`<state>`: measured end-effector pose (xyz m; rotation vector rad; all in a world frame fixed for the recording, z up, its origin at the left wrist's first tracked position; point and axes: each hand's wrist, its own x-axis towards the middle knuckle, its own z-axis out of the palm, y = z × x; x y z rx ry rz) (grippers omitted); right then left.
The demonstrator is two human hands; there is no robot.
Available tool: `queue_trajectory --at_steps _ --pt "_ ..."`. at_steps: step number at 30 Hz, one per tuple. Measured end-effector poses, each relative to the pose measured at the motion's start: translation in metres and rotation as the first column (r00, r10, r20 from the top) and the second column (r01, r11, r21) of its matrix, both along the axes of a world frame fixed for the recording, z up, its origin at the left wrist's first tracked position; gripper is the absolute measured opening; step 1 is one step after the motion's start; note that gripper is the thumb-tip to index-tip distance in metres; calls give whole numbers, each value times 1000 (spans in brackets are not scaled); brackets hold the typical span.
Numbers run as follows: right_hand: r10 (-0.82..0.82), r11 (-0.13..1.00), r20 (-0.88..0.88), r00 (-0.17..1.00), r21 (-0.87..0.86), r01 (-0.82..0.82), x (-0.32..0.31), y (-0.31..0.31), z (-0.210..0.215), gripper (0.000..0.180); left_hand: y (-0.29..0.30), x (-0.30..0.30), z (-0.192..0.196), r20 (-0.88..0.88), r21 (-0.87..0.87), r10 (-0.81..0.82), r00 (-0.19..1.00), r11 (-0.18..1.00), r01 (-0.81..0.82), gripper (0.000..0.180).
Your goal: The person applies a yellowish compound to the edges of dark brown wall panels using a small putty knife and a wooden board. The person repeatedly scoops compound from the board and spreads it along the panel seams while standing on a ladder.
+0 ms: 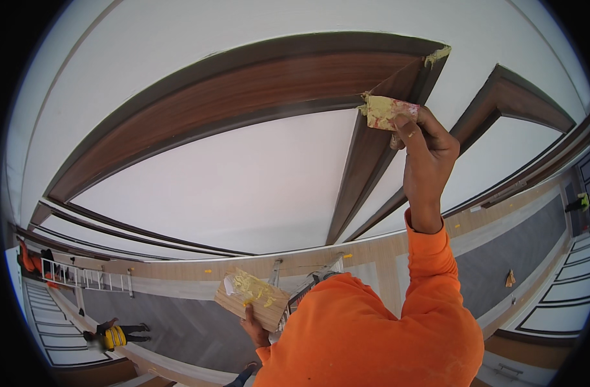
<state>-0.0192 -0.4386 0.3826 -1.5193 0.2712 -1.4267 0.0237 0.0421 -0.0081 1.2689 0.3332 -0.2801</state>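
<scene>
My right hand [430,151] is raised and pinches a small flat putty spreader [384,111], its face smeared with pale yellow putty and reddish marks. The spreader's edge meets the inner corner of a dark-edged brown wooden frame [243,84] on the white wall. More putty [438,55] sits on the frame's outer corner above. Lower down, my left hand [254,327] grips a light wooden board [272,317] by its edge. A heap of yellow putty [251,287] and a whitish patch lie on that board. Some of the left fingers are hidden beneath it.
Part of a ladder [308,282] shows just below me, beside the board. Another ladder [91,277] stands far left, near a person in orange [31,261]. A person in a yellow vest [116,337] is on the grey floor [192,322]. A second brown frame [501,97] lies to the right.
</scene>
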Motion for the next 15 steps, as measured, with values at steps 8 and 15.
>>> queue_trajectory --at_steps 8,15 --pt "-39 987 -40 998 157 45 0 1 3 21 0 -1 -5 -12 21 21 1000 1000 -21 55" --pt "18 992 -42 999 128 -13 -3 1 9 21 -3 -2 0 -4 -28 7 1000 1000 -7 56"
